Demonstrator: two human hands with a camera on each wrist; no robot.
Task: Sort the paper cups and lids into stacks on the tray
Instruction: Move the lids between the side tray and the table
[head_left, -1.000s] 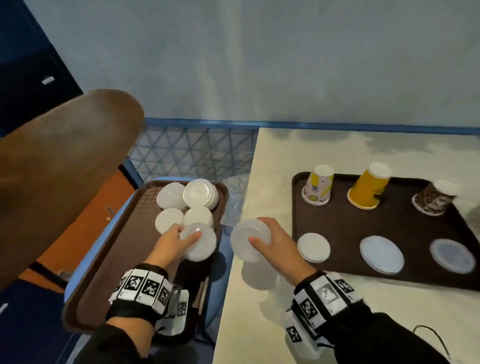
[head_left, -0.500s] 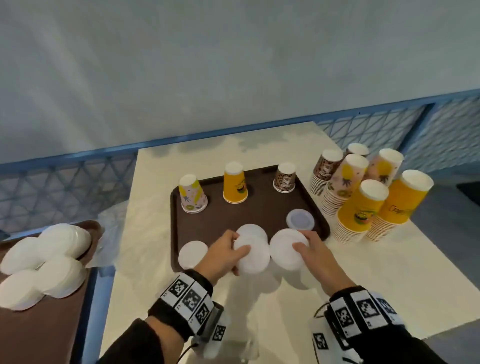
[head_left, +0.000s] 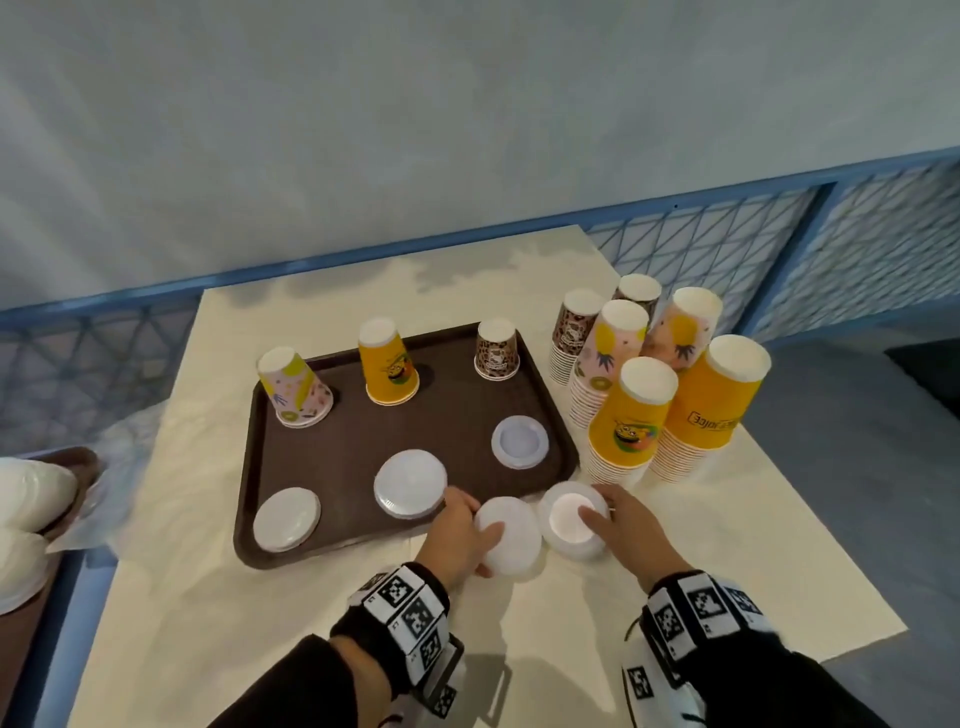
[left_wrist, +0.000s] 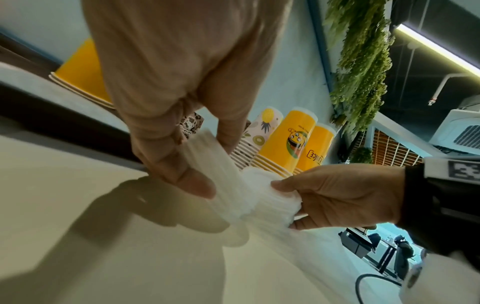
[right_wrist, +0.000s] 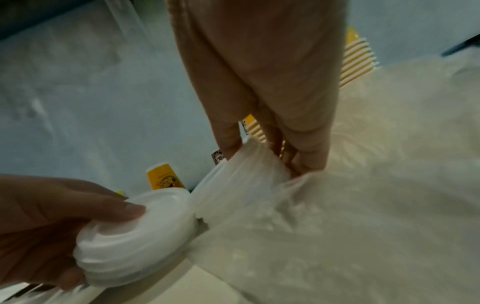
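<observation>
My left hand (head_left: 470, 540) grips a stack of white lids (head_left: 511, 535) just off the near right corner of the brown tray (head_left: 249, 457). My right hand (head_left: 605, 519) grips a second lid stack (head_left: 569, 519) beside it; the two stacks touch edge to edge above the table. The left wrist view shows thumb and fingers clamping the left stack (left_wrist: 221, 170), with the right one (left_wrist: 270, 197) next to it. On the tray stand three upside-down cups: pink (head_left: 293, 387), yellow (head_left: 389, 366), leopard-print (head_left: 496, 351). Three lid piles (head_left: 410, 483) lie in front of them.
Tall stacks of upside-down cups (head_left: 644, 384) crowd the table right of the tray. A second brown tray (head_left: 15, 623) with more white lids (head_left: 26, 493) sits low at the far left, beyond the table edge. A blue mesh railing (head_left: 701, 249) runs behind.
Both hands carried their lid stacks from the left tray over to the table, and now hold them near the tray's front right corner. The head view swung right.
</observation>
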